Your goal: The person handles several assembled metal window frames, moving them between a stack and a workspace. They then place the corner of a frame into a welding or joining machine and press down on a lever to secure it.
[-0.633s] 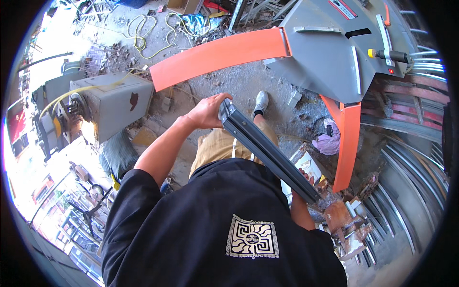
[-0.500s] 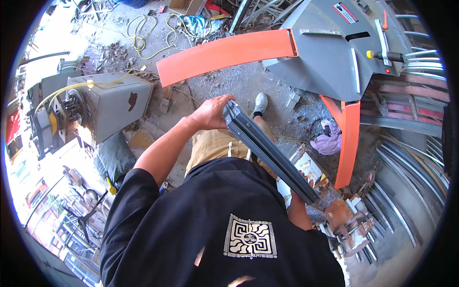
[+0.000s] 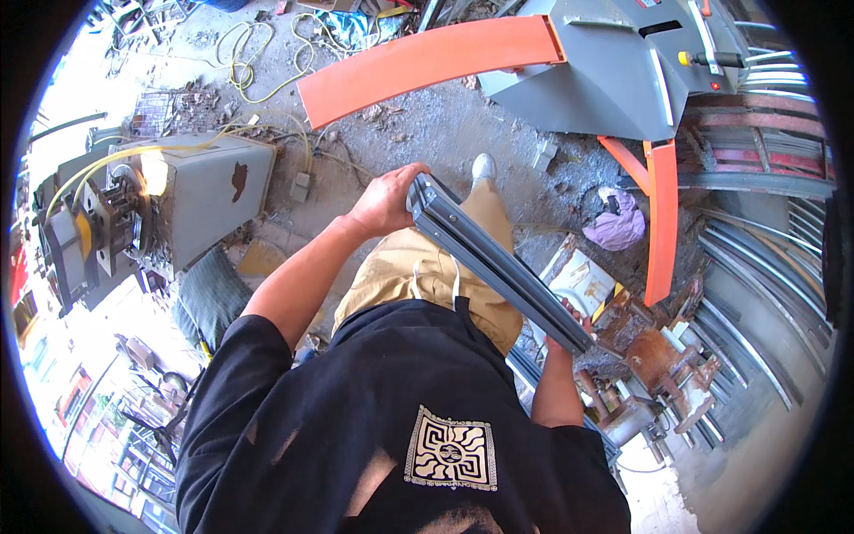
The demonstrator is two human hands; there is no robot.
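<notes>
A dark grey metal frame of long, grooved profiles [image 3: 494, 258] is held slantwise in front of my body. My left hand [image 3: 389, 199] is wrapped round its upper left end, with the thumb side near the corner. At the lower right end, my right hand [image 3: 566, 331] grips the frame from beneath and outside; part of its fingers is hidden behind the profiles. Small screws show at the frame's left corner. Beyond the frame's far end, one of my shoes [image 3: 483, 166] steps on the dusty floor.
Ahead on the right stands a grey machine [image 3: 592, 80] with orange arms [image 3: 427, 67]. A grey box-shaped machine [image 3: 213, 182] lies left. Yellow hose [image 3: 245, 67] trails over the floor. A purple cloth [image 3: 618, 222], rusty vise-like metalwork [image 3: 660, 360] and stacked metal profiles [image 3: 743, 307] are right.
My body has moved forward and a leg now shows extended ahead. The frame stays in both hands, its right end slightly higher in view. The orange-armed machine sits higher in view.
</notes>
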